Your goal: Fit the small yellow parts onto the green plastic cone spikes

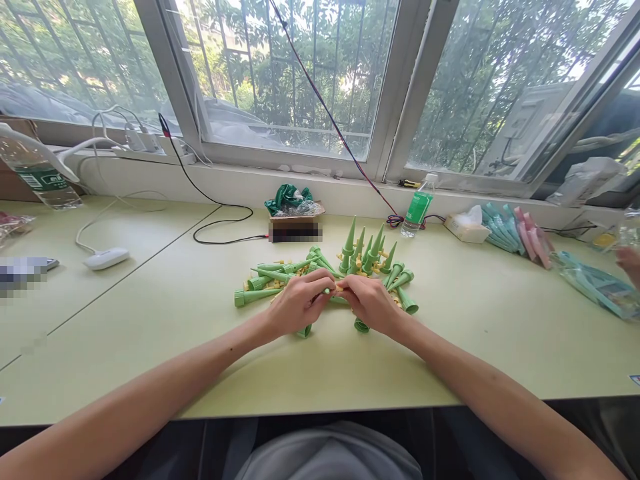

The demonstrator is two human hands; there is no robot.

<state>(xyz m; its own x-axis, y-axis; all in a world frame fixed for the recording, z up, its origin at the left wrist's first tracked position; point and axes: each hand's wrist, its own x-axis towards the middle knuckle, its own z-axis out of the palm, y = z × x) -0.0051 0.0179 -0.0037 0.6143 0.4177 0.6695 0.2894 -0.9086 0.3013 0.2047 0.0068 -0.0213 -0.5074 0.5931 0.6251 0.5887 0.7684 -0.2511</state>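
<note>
Several green cone-shaped spikes with yellow fittings lie in a heap on the table, one of them a green spike [257, 295] at the left. Behind my hands, a group of upright green spikes [349, 247] points upward. My left hand [301, 300] pinches a small green piece, whose tip [327, 291] shows between the fingers. Close beside it, my right hand [369, 301] has its fingertips closed on a small yellow piece [339, 288]. Both hands nearly touch over the heap, and they hide how the two pieces meet.
A small box [297, 220] with green wrapping stands behind the heap. Farther right are a water bottle [418, 208], a tissue box [467, 227] and bagged items [595, 283]. A white device [107, 259] and cables lie left. Another person's hand [629, 263] shows at the right edge.
</note>
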